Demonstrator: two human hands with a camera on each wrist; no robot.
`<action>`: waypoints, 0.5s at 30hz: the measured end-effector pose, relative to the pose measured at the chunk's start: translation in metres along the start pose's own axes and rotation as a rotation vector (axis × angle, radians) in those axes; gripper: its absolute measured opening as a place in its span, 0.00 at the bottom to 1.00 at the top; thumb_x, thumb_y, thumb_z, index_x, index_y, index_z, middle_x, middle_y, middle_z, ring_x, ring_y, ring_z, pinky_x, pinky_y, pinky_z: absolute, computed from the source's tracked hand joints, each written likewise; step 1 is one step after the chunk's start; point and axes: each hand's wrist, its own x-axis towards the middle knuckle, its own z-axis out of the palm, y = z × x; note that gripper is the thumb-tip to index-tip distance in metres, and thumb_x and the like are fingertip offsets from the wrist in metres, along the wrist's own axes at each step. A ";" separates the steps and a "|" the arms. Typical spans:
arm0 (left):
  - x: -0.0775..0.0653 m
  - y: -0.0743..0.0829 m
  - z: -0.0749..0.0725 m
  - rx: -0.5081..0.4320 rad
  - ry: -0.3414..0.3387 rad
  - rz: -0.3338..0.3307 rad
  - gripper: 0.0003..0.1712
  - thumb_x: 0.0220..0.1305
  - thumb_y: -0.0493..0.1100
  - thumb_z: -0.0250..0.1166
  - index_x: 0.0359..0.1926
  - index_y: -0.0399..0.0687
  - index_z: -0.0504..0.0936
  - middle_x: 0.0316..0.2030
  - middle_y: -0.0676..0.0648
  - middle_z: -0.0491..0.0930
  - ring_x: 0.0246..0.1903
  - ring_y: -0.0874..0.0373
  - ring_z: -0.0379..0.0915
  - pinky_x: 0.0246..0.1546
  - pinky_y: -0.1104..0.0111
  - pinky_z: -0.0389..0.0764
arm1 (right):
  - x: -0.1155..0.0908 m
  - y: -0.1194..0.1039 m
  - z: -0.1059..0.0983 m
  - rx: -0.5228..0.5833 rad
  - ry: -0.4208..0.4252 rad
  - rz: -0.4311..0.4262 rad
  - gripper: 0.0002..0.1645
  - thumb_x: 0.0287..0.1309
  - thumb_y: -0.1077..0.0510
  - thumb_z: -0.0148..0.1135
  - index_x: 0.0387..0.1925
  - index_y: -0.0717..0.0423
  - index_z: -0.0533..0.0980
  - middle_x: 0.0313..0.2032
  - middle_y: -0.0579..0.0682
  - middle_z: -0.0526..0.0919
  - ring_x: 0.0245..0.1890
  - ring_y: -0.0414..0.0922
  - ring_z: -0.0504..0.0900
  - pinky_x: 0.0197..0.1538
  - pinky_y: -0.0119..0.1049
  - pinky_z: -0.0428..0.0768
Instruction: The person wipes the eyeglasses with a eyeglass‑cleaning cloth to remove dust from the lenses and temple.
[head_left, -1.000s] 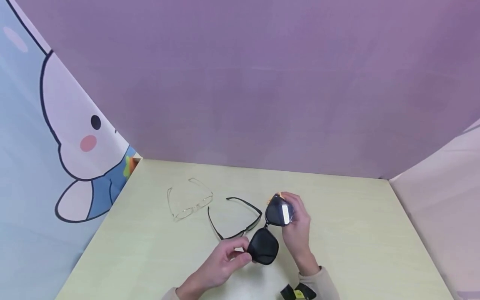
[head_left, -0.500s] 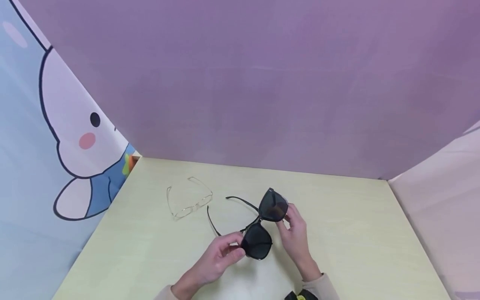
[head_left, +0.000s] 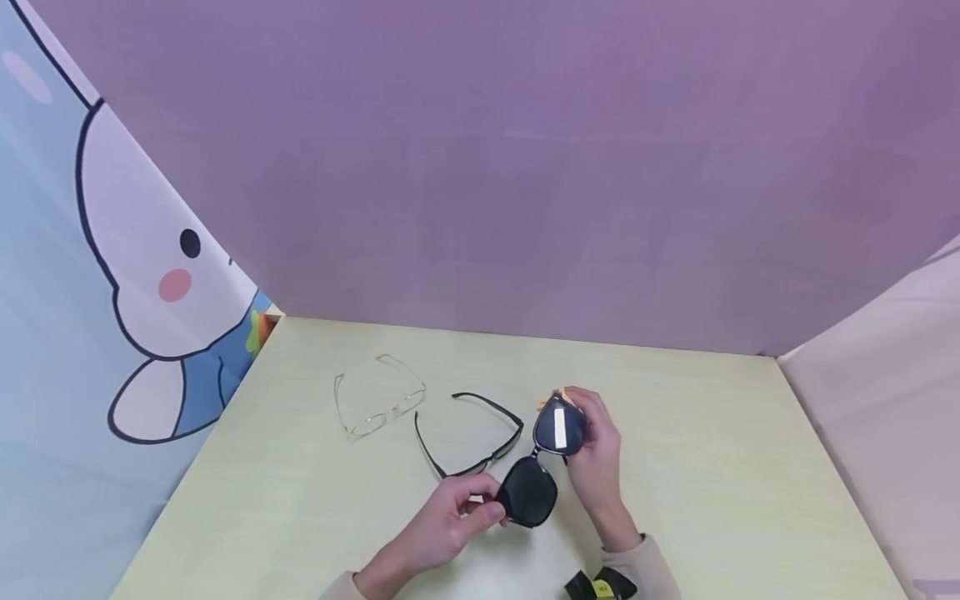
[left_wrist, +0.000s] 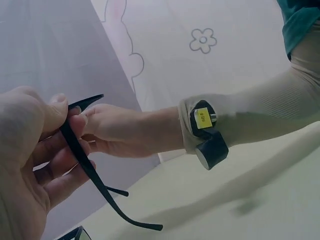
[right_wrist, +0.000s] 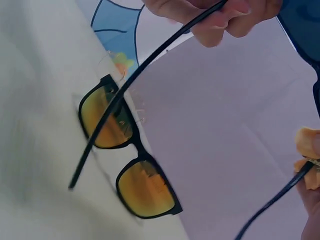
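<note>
Black sunglasses (head_left: 528, 492) with large dark lenses are held up over the table, their temples unfolded. My left hand (head_left: 452, 517) pinches them at the near lens's outer edge; the left wrist view shows its thumb and fingers at the hinge of the black temple (left_wrist: 82, 157). At the far lens, my right hand (head_left: 596, 450) curls round the edge with a small piece of orange cloth (head_left: 557, 396) in its fingers. The right wrist view shows that orange cloth (right_wrist: 312, 175) around the frame near a hinge; most of the hand is out of that view.
Another pair of black-framed glasses (head_left: 491, 457) lies just beyond my left hand, its lenses yellow-orange in the right wrist view. Farther left lie thin gold-rimmed glasses (head_left: 388, 417). The pale table (head_left: 720, 467) is bounded by a purple back wall (head_left: 487, 167) and side curtains.
The sunglasses tilted left and away, then swung back right. My right hand has shifted up along the far lens since half a second ago, and the orange cloth shows again at its top.
</note>
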 end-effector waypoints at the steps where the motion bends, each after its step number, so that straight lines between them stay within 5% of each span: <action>1: 0.000 0.001 0.000 -0.005 -0.005 0.002 0.05 0.72 0.32 0.61 0.37 0.35 0.81 0.33 0.34 0.82 0.38 0.68 0.76 0.34 0.73 0.82 | 0.001 -0.002 0.000 0.029 0.002 0.008 0.25 0.50 0.86 0.59 0.51 0.73 0.78 0.48 0.55 0.82 0.54 0.36 0.80 0.62 0.27 0.78; 10: 0.000 0.005 -0.004 -0.154 -0.107 0.132 0.06 0.74 0.28 0.56 0.38 0.31 0.78 0.31 0.30 0.77 0.37 0.69 0.73 0.32 0.77 0.77 | 0.000 -0.005 0.005 0.088 0.022 -0.103 0.24 0.51 0.87 0.58 0.50 0.75 0.77 0.49 0.50 0.82 0.54 0.38 0.80 0.61 0.27 0.79; 15: -0.001 0.002 -0.006 -0.205 -0.092 0.173 0.07 0.76 0.31 0.56 0.40 0.30 0.77 0.31 0.31 0.75 0.36 0.65 0.69 0.30 0.73 0.72 | -0.005 -0.002 0.006 0.114 -0.026 -0.074 0.22 0.53 0.86 0.59 0.50 0.74 0.78 0.50 0.45 0.82 0.52 0.36 0.80 0.57 0.26 0.81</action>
